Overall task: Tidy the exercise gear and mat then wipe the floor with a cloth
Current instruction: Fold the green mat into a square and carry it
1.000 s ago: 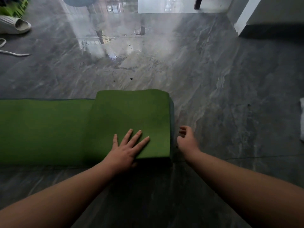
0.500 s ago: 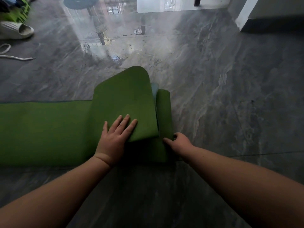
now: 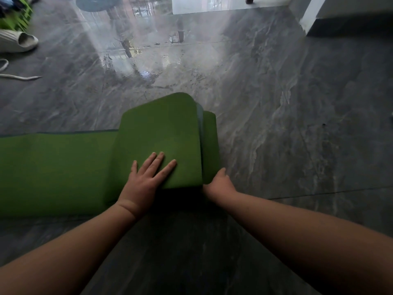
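- The green foam exercise mat [image 3: 63, 167] lies on the glossy grey marble floor [image 3: 297, 124], its right end folded over.
- Left hand [image 3: 144, 182] presses flat there, fingers spread.
- Right hand [image 3: 220, 184] seems to grip the fold's corner; its fingers are hidden.

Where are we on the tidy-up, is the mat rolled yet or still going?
Still going. Done so far: only the right end of the green mat is folded over. In hand: the left hand presses flat on that fold while the right hand grips its near corner. Left: the long flat stretch of mat, the slipper and cord lying out, and wiping the floor.
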Available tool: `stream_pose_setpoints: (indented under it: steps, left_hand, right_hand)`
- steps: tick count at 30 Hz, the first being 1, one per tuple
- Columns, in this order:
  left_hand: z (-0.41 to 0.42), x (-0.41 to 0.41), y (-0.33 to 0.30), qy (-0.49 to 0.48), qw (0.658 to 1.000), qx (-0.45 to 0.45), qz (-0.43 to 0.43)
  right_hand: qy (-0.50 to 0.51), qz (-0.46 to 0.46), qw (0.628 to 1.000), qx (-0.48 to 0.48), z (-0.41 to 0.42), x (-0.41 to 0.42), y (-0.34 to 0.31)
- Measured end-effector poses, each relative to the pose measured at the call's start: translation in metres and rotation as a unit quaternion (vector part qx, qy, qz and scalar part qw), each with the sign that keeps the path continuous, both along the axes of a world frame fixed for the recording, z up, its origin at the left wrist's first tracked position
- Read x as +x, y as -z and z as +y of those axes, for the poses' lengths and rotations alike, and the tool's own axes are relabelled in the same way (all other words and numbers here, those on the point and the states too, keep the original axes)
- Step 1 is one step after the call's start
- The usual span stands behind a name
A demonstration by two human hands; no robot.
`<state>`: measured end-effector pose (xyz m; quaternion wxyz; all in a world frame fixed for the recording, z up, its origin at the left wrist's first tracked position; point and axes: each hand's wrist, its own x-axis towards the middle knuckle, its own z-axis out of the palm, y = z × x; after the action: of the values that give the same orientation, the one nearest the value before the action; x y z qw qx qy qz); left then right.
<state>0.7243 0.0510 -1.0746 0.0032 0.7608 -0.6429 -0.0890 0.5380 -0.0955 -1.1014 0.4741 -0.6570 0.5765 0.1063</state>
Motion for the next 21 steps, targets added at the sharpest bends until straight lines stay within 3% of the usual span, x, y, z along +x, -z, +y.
stream_pose_setpoints:
  steps: [3, 9, 16, 19, 21]
  left_hand:
    - [0.002, -0.005, 0.003, 0.021, 0.999, 0.021, -0.029]
    - [0.002, -0.009, 0.005, 0.036, 0.998, 0.034, -0.035]
    - [-0.017, -0.032, 0.008, 0.018, 0.997, 0.076, 0.010]
    - [-0.031, -0.053, 0.007, 0.015, 0.992, 0.122, 0.013]
    - [-0.038, -0.066, 0.010, 0.025, 0.988, 0.149, 0.015]
  right_hand:
    - [0.040, 0.028, 0.999, -0.017, -0.003, 0.006, 0.001]
    - [0.046, -0.025, 0.998, -0.030, -0.019, -0.014, 0.003]
    - [0.085, -0.153, 0.981, 0.082, -0.048, -0.036, 0.006]
    - [0.082, -0.160, 0.974, 0.138, -0.058, -0.049, 0.018]
    - [0.066, -0.128, 0.982, 0.125, -0.066, -0.056, 0.023]
